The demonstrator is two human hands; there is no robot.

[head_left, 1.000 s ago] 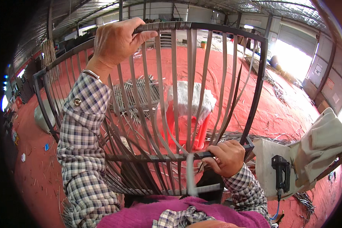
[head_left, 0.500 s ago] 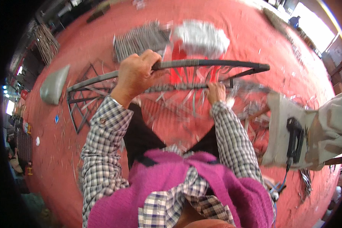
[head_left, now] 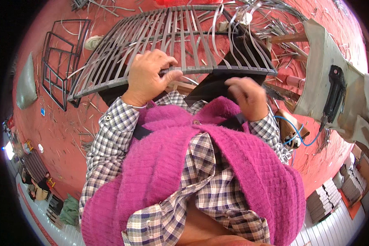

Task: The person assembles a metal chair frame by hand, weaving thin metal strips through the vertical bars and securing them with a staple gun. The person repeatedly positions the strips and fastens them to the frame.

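Observation:
A dark frame strung with many grey flat strips rests tilted across my lap, its near rail wrapped in the same strip. My left hand is closed round that near rail, left of its middle, thumb toward me. Toward the rail's right end, my right hand hovers just on my side of it, slightly blurred, with fingers loosely apart and nothing seen in them. Several loose strip ends curl up at the frame's right part.
A cloth-covered stand at the right carries a black hand tool with a blue hose. Bare dark frames and a grey cushion-like bundle lie at the left. Strip scraps litter the red floor.
The strung frame has come down and tilted toward me, showing its rows of strips. My right hand has let go of the bar and drawn back; the left still grips. The view has shifted downward.

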